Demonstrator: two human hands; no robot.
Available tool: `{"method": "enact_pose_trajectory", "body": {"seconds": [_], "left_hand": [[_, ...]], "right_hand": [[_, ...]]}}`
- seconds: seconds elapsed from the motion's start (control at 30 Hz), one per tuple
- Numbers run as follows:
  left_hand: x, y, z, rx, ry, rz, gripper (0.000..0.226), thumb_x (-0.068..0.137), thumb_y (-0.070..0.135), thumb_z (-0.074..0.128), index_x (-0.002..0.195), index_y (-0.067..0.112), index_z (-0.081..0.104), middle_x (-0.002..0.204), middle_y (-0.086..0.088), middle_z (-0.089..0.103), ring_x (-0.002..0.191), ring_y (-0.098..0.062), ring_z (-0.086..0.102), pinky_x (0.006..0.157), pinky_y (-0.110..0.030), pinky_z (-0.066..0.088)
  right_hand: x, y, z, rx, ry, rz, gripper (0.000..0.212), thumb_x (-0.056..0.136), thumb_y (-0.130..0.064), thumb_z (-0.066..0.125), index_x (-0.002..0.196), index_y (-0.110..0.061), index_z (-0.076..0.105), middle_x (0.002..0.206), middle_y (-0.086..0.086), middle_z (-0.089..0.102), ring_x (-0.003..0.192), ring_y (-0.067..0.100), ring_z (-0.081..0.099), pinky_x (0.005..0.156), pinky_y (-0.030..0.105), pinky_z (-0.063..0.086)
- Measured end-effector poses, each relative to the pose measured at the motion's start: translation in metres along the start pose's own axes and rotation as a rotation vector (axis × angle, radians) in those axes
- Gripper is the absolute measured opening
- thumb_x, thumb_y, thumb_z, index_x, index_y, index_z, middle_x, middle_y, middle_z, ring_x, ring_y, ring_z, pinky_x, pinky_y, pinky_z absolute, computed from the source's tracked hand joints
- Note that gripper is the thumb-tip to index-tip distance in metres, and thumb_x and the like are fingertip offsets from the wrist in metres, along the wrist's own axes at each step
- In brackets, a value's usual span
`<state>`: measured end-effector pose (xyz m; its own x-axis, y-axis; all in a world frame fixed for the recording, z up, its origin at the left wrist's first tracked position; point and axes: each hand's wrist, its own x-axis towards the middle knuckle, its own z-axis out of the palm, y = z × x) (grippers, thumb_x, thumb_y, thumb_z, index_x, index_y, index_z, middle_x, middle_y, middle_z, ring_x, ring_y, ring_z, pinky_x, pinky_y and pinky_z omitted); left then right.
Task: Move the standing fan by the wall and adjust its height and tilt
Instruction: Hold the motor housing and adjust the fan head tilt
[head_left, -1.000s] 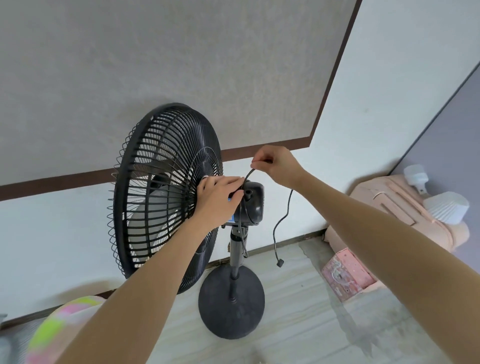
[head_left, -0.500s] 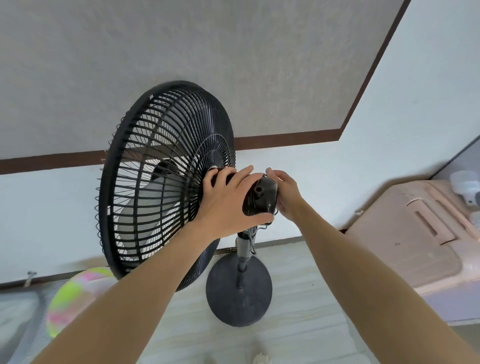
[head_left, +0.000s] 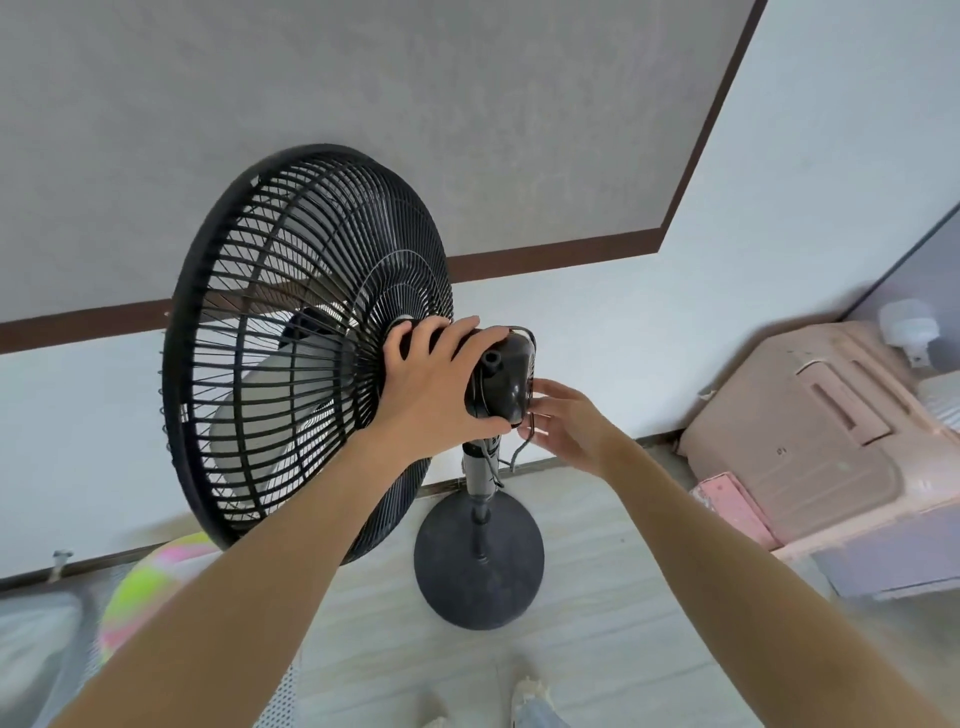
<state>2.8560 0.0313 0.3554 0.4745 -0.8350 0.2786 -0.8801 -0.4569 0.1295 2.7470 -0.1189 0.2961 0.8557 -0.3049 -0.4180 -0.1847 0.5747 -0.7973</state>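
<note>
A black standing fan stands close to the wall, with its round cage facing left and tilted. My left hand grips the front of the black motor housing from above, behind the cage. At the housing's lower right my right hand has its fingers apart, fingertips touching the housing's edge by the thin black cord. The cord hangs down along the grey pole. The round black base rests on the pale floor.
A pink case leans at the right, with a small pink box in front of it and a white lamp-like object above. A pink-and-green ball lies at the lower left beside white mesh. My feet are just behind the base.
My right hand let go of the raised cord and dropped to the rear of the motor housing. My left hand shifted from the cage's back onto the housing. The cage looks more tilted.
</note>
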Motion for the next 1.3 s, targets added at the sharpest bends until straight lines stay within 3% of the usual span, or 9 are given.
{"method": "enact_pose_trajectory", "body": {"seconds": [0.17, 0.43, 0.63, 0.77, 0.9, 1.07, 1.2, 1.3], "left_hand": [[-0.001, -0.002, -0.004, 0.001, -0.036, -0.009, 0.093, 0.049, 0.076, 0.041, 0.134, 0.039, 0.033, 0.144, 0.006, 0.039, 0.133, -0.023, 0.031, 0.11, -0.048, 0.008], [0.0, 0.0, -0.006, -0.025, -0.019, 0.003, 0.084, 0.055, 0.076, 0.042, 0.131, 0.04, 0.04, 0.141, 0.005, 0.045, 0.13, -0.023, 0.036, 0.109, -0.048, 0.013], [0.003, 0.002, -0.006, -0.014, -0.057, 0.047, 0.084, 0.056, 0.07, 0.052, 0.133, 0.042, 0.034, 0.145, 0.006, 0.039, 0.132, -0.023, 0.032, 0.109, -0.049, 0.013], [0.008, -0.004, -0.008, -0.008, -0.069, 0.048, 0.084, 0.055, 0.068, 0.054, 0.132, 0.041, 0.033, 0.141, 0.012, 0.041, 0.131, -0.019, 0.033, 0.106, -0.045, 0.014], [0.012, 0.001, -0.011, -0.03, -0.123, 0.037, 0.089, 0.056, 0.062, 0.069, 0.134, 0.036, 0.032, 0.141, 0.014, 0.039, 0.132, -0.017, 0.028, 0.105, -0.041, 0.01], [0.017, 0.004, -0.015, 0.017, -0.175, 0.035, 0.096, 0.055, 0.062, 0.071, 0.136, 0.034, 0.028, 0.144, 0.012, 0.035, 0.134, -0.019, 0.025, 0.106, -0.042, 0.011], [0.017, 0.004, -0.017, 0.022, -0.222, 0.029, 0.106, 0.051, 0.063, 0.075, 0.139, 0.032, 0.025, 0.154, 0.011, 0.019, 0.137, -0.019, 0.019, 0.108, -0.042, 0.009], [0.015, -0.001, -0.019, 0.011, -0.247, 0.022, 0.108, 0.049, 0.064, 0.076, 0.139, 0.033, 0.025, 0.154, 0.013, 0.019, 0.136, -0.018, 0.019, 0.108, -0.041, 0.008]], "right_hand": [[0.0, -0.001, 0.01, -0.207, 0.093, -0.004, 0.019, 0.086, 0.01, 0.046, 0.094, -0.005, 0.053, 0.063, 0.008, 0.065, 0.057, 0.015, 0.061, 0.065, 0.027, 0.05], [0.005, 0.018, 0.012, -0.213, 0.226, -0.121, 0.015, 0.086, 0.01, 0.046, 0.097, 0.0, 0.049, 0.069, 0.011, 0.049, 0.058, 0.017, 0.042, 0.058, 0.026, 0.037], [0.009, 0.036, 0.002, -0.425, 0.323, -0.154, 0.014, 0.088, 0.004, 0.048, 0.083, -0.008, 0.049, 0.067, 0.003, 0.052, 0.058, 0.012, 0.048, 0.049, 0.015, 0.041], [0.013, 0.05, -0.003, -0.135, 0.315, -0.078, 0.021, 0.083, 0.006, 0.051, 0.079, -0.014, 0.055, 0.064, 0.004, 0.055, 0.053, 0.014, 0.045, 0.053, 0.025, 0.031], [0.01, 0.043, -0.002, -0.011, 0.227, -0.101, 0.021, 0.083, 0.004, 0.054, 0.082, -0.016, 0.061, 0.067, 0.002, 0.061, 0.053, 0.013, 0.045, 0.053, 0.024, 0.028], [0.008, 0.041, 0.003, -0.08, 0.201, -0.139, 0.021, 0.087, -0.004, 0.055, 0.078, -0.019, 0.066, 0.073, 0.0, 0.061, 0.056, 0.011, 0.043, 0.054, 0.022, 0.027], [0.013, 0.047, 0.013, -0.229, 0.305, -0.196, 0.036, 0.088, 0.004, 0.042, 0.059, -0.016, 0.049, 0.059, 0.003, 0.044, 0.053, 0.012, 0.033, 0.047, 0.016, 0.026], [0.018, 0.05, 0.019, -0.386, 0.361, -0.27, 0.039, 0.091, 0.001, 0.038, 0.059, -0.02, 0.046, 0.055, -0.002, 0.042, 0.051, 0.009, 0.035, 0.047, 0.013, 0.029]]}}
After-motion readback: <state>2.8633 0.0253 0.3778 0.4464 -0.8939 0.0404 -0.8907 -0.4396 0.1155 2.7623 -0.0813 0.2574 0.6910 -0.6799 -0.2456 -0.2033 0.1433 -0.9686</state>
